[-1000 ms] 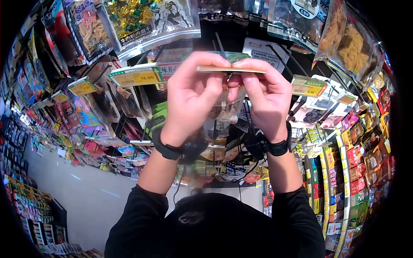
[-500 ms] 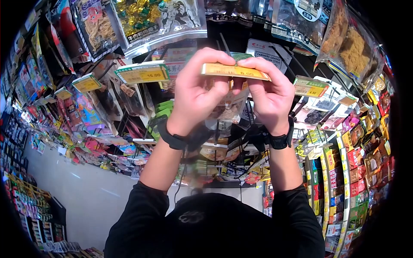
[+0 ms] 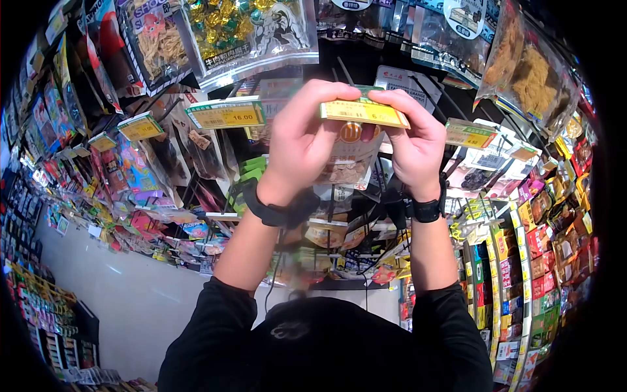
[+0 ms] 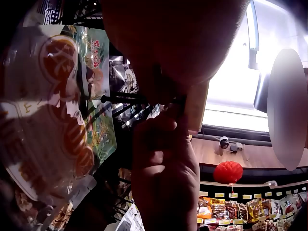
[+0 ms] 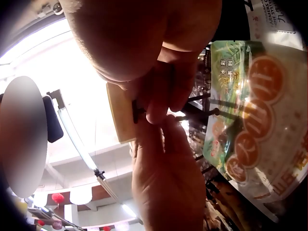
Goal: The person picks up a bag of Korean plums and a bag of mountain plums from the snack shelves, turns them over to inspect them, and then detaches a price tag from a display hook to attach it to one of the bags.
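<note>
Between my two hands, in the middle of the head view, is a yellow price tag (image 3: 364,114) with a green top strip. My left hand (image 3: 302,140) pinches its left end, index finger along the top and thumb below. My right hand (image 3: 418,147) grips the right end the same way. The tag's edge (image 4: 197,106) shows beyond the fingers in the left wrist view. Just behind and below hangs a clear snack bag (image 3: 353,160) with orange round lettering. A dark hook rod (image 3: 345,70) runs out behind the hands.
Other hooks carry price tags, a 16.00 one (image 3: 225,115) at left and another (image 3: 469,134) at right. Large snack bags (image 3: 251,39) hang above. Packed shelves (image 3: 542,274) stand at right, with pale floor (image 3: 130,287) at lower left.
Seen edge-on at first, the tag has tipped so its printed yellow face shows. Both hands keep their hold, and the left hand and tag sit slightly farther right in view.
</note>
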Motion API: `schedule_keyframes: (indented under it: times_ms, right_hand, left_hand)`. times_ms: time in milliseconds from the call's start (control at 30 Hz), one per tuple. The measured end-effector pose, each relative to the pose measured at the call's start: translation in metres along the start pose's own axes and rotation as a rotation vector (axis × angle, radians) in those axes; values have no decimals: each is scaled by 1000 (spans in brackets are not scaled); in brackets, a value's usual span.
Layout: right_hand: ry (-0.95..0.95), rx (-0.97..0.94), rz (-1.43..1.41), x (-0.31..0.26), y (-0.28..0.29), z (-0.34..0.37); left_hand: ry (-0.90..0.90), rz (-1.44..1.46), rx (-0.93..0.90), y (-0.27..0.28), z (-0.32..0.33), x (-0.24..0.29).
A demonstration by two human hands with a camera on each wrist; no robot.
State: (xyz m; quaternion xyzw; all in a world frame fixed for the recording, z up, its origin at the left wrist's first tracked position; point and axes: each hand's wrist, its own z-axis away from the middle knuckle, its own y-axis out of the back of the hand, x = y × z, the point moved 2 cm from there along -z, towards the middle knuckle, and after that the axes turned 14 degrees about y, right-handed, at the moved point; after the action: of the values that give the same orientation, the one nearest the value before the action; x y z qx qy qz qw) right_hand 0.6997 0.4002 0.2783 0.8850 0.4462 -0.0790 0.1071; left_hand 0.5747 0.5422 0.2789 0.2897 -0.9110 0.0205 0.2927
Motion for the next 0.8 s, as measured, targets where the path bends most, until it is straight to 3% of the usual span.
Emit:
schedule_keyframes:
  times_ms: [200, 400, 567, 800]
  right_hand:
    - [-71, 31, -138, 4, -6, 1]
    - [-174, 27, -264, 14, -3, 3]
    - [-270, 107, -394, 15, 3, -3]
    - [-299, 133, -243, 34, 5, -19]
  left_hand:
    - [60, 56, 73, -2, -3, 4]
    - [308, 292, 55, -3, -8, 3]
    - [259, 252, 44, -5, -11, 2]
    - [277, 95, 127, 0, -22, -8]
